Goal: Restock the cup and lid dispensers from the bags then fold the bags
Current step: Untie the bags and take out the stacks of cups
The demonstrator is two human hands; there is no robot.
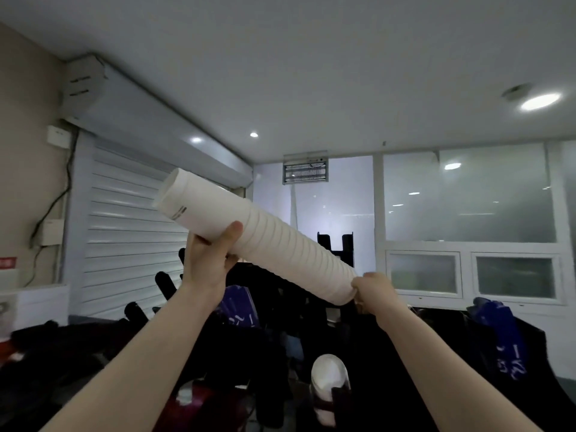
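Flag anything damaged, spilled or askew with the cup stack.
Nothing stands out. The long stack of white paper cups is nested evenly and slants only because the left hand and right hand hold it that way.

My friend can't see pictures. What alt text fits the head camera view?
A person holds up a long slanted stack of white cups, left hand gripping underneath, right hand holding its lower end. More white cups sit below.

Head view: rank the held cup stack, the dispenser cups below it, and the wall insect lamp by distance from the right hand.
1. The held cup stack: the right hand grips its lower end.
2. The dispenser cups: below, slightly left.
3. The insect lamp: far wall, upper left.
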